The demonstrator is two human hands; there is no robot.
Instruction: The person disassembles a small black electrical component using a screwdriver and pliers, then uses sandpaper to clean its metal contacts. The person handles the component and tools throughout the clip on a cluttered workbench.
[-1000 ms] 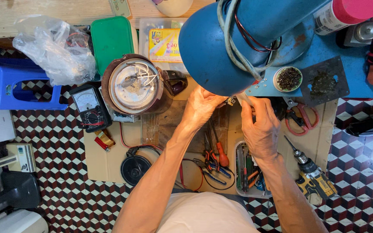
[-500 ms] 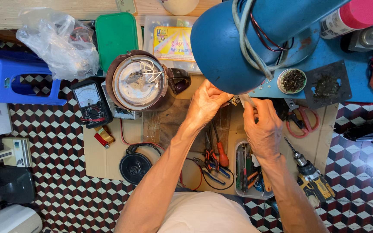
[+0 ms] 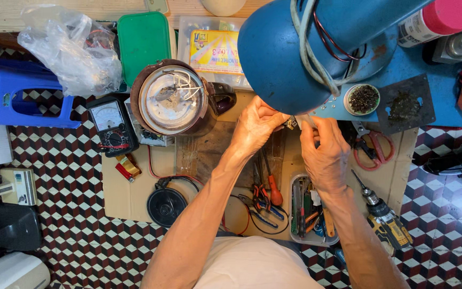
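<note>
Nearest the body, a clear plastic tray of hand tools [image 3: 312, 213] and an orange-handled screwdriver [image 3: 275, 194] lie on the cardboard sheet [image 3: 129, 192] spread over the patterned floor, a yellow cordless drill [image 3: 385, 222] off its right edge. Further out, left hand [image 3: 255, 124] and right hand [image 3: 324, 155] meet fingertip to fingertip, both pinched on a small metal part [image 3: 292, 124], too tiny to identify, held between them and equally near each. Beyond: rusty round appliance base [image 3: 171, 99], black analog multimeter [image 3: 113, 124], smooth blue lamp shade [image 3: 295, 51].
</note>
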